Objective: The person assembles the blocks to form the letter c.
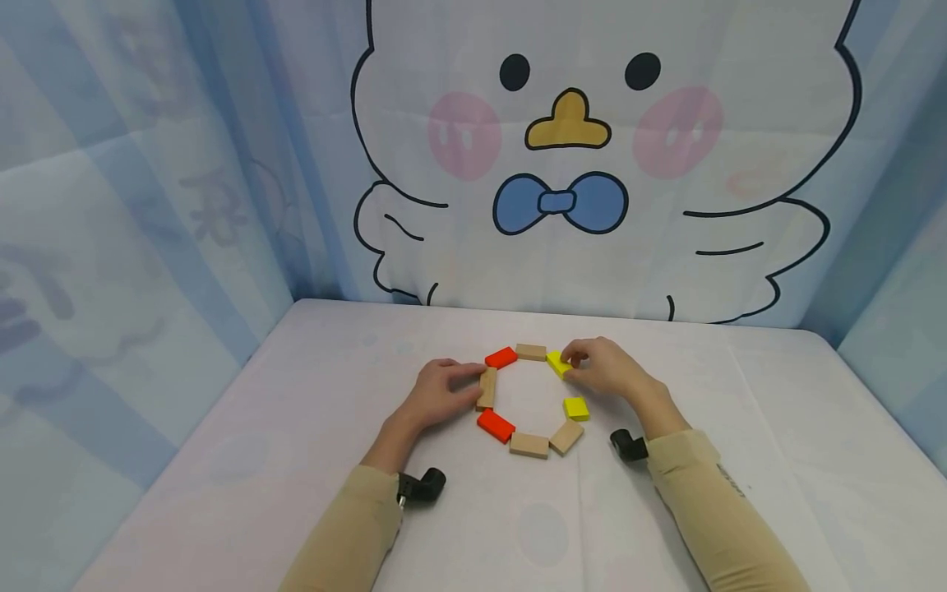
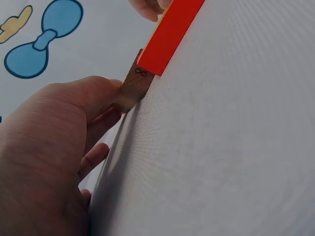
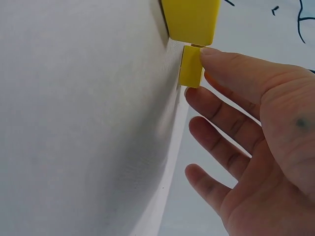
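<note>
Small flat blocks lie in a ring on the table. My left hand [image 1: 441, 393] has its thumb and forefinger on a plain wooden block [image 1: 487, 388] at the ring's left side; the left wrist view shows a dark mark on that block's end [image 2: 135, 86]. Between my right thumb and forefinger is a yellow block [image 1: 558, 363] at the upper right of the ring. The other fingers of my right hand [image 1: 607, 367] are loosely bent. A second yellow block [image 1: 575, 409] lies nearer, with a gap between the two yellow ones.
Two red blocks, one far [image 1: 501, 358] and one near [image 1: 496, 426], flank the left wooden block. Other plain blocks lie at the far side [image 1: 531, 352], near side [image 1: 528, 446] and lower right [image 1: 567, 437]. Behind the table [image 1: 666, 510] hangs a printed curtain [image 1: 577, 271].
</note>
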The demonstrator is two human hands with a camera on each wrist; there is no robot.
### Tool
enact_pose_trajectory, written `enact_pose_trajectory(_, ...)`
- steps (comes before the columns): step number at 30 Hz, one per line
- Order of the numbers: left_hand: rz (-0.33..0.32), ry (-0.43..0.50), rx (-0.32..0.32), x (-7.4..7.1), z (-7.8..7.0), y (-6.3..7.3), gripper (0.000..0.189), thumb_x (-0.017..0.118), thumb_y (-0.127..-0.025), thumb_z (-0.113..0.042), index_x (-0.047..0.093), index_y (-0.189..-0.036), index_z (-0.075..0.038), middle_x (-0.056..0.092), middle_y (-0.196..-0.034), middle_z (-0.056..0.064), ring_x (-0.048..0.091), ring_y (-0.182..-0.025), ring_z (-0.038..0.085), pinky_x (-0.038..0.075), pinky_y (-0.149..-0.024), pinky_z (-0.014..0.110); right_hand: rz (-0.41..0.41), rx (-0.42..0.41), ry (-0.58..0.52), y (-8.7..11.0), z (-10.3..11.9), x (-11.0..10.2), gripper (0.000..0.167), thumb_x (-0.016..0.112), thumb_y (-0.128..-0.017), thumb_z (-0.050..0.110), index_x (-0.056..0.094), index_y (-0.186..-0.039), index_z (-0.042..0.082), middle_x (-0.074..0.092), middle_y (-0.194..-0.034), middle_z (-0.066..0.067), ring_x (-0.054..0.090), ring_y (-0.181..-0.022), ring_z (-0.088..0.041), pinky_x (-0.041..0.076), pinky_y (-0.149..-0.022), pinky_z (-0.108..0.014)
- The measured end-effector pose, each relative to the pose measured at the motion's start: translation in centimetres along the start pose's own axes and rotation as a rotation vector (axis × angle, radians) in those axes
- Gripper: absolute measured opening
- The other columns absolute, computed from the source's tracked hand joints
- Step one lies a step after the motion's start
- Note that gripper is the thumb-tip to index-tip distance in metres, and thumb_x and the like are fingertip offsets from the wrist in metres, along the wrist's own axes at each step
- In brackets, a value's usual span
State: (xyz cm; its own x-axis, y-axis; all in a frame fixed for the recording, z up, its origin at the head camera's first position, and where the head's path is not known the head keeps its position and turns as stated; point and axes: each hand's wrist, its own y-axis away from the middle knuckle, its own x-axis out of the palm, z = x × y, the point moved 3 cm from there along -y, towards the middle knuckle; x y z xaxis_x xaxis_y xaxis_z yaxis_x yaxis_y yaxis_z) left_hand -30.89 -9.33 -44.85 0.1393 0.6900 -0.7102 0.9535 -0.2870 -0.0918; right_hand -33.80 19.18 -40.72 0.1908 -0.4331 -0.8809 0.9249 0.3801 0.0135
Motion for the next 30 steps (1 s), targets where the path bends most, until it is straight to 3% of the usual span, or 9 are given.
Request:
enact_pose_trajectory(20,-0.011,0.044,0.017,-0.1,0.0,0.1,0.040,0.068,-0.094,-0.026,0.069,-0.133,-0.018,0.060,-0.137,0.005,0.042,-0.133,0.034,0.034,-0.110,0.054,-0.096,-0.031,-0.029,2.2,-1.0,-1.2,0.026,0.068,-0.095,0.016,0.069,-0.118,0.003,0.066,-0.109,-0.011,0.056,-0.110,-0.037,0.045,-0.096,-0.056)
enact_pose_trajectory(30,-0.014,0.039,0.017,-0.1,-0.4,0.1,0.047,0.067,-0.096,-0.030,0.061,-0.141,-0.019,0.058,-0.142,0.003,0.045,-0.132,0.029,0.038,-0.108,0.052,-0.163,-0.043,-0.024,3.9,-1.3,-2.4,0.032,0.069,-0.096,0.016,0.066,-0.124,-0.001,0.066,-0.119,-0.018,0.056,-0.112,-0.039,0.044,-0.097,-0.058)
